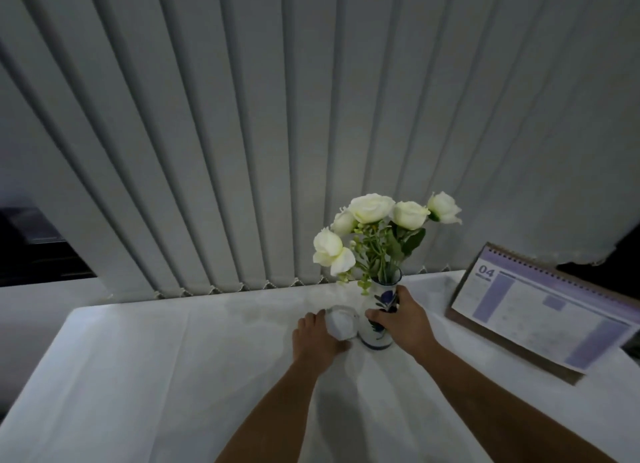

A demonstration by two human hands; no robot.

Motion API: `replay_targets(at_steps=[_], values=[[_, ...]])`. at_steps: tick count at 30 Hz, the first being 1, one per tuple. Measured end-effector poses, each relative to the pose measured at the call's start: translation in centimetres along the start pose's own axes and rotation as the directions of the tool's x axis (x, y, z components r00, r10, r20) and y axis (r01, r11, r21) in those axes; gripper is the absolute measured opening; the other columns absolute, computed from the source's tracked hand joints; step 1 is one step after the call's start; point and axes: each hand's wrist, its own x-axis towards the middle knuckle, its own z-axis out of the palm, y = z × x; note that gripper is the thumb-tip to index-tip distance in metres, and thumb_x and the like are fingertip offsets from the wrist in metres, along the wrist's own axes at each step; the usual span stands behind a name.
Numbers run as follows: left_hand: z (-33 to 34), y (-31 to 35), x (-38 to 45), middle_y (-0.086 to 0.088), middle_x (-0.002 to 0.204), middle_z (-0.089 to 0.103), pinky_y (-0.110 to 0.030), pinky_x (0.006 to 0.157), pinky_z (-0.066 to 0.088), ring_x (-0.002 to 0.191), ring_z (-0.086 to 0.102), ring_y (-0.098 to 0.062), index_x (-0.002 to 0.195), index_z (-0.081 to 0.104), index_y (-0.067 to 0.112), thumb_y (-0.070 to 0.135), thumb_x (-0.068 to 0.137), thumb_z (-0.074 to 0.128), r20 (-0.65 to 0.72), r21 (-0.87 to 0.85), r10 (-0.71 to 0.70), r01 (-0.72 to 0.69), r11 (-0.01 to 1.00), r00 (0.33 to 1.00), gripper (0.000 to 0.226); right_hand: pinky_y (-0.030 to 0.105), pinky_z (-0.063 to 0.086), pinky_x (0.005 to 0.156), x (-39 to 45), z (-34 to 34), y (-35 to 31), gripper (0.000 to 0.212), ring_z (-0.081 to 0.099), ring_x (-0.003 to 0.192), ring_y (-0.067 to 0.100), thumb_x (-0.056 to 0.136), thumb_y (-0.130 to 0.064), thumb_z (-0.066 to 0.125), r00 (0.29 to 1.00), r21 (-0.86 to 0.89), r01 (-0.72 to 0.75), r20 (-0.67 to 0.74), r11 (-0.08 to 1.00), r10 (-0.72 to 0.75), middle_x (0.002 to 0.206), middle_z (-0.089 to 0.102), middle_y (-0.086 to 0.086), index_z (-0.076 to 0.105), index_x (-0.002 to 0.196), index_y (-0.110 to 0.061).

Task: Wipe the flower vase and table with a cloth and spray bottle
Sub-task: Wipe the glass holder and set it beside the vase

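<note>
White-clothed table (138, 376) bears blue-flowered white vase (379, 338), seemingly ceramic.

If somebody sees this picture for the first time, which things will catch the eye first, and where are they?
First comes the bunch of white roses in a white ceramic vase with blue painting, standing mid-table before grey vertical blinds. The right hand grips the vase, while the left hand holds a small white wad, apparently a cloth, against its side. A purple desk calendar showing "04" stands at the right.
</note>
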Motion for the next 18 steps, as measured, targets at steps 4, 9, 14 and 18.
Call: replay_targets(at_steps=[4, 9, 14, 18], values=[[0.6, -2.0, -1.9, -0.003, 0.154, 0.03, -0.036, 0.115, 0.023, 0.141, 0.028, -0.023, 0.151, 0.021, 0.017, 0.074, 0.078, 0.05, -0.056, 0.055, 0.061, -0.057, 0.997, 0.997, 0.097, 0.024, 0.042, 0.075, 0.3, 0.7, -1.1, 0.042, 0.06, 0.087, 0.014, 0.071, -0.028, 0.081, 0.999, 0.03, 0.031, 0.041, 0.999, -0.032, 0.095, 0.064, -0.007, 0.055, 0.103, -0.024], [1.3, -5.0, -4.8, -0.001, 0.165, 0.006, -0.043, 0.121, -0.005, 0.151, 0.001, -0.02, 0.155, 0.006, 0.017, 0.069, 0.091, 0.02, -0.061, 0.168, 0.033, -0.022, 0.985, 0.998, 0.084, 0.027, 0.046, 0.074, 0.9, 2.4, -2.7, 0.047, 0.063, 0.089, 0.018, 0.07, -0.031, 0.081, 0.995, 0.068, 0.064, 0.073, 0.996, -0.069, 0.097, 0.066, -0.006, 0.057, 0.11, -0.023], [1.3, -5.8, -6.4, -0.004, 0.164, -0.008, -0.045, 0.12, -0.008, 0.151, -0.009, -0.023, 0.155, -0.005, 0.016, 0.063, 0.095, 0.013, -0.005, 0.237, 0.041, -0.039, 0.971, 0.999, 0.078, 0.027, 0.045, 0.076, 1.7, 4.3, -2.7, 0.05, 0.06, 0.088, 0.017, 0.07, -0.033, 0.081, 0.993, 0.049, 0.059, 0.1, 0.997, -0.063, 0.096, 0.063, -0.007, 0.054, 0.111, -0.023], [0.9, -6.0, -6.7, -0.004, 0.164, -0.011, -0.044, 0.12, -0.009, 0.151, -0.012, -0.022, 0.155, -0.007, 0.016, 0.064, 0.095, 0.011, 0.005, 0.261, 0.04, -0.04, 0.965, 0.999, 0.078, 0.026, 0.045, 0.077, 2.2, 5.4, -2.4, 0.051, 0.059, 0.087, 0.015, 0.069, -0.034, 0.082, 0.992, 0.043, 0.057, 0.111, 0.997, -0.061, 0.097, 0.063, -0.006, 0.055, 0.111, -0.024]])
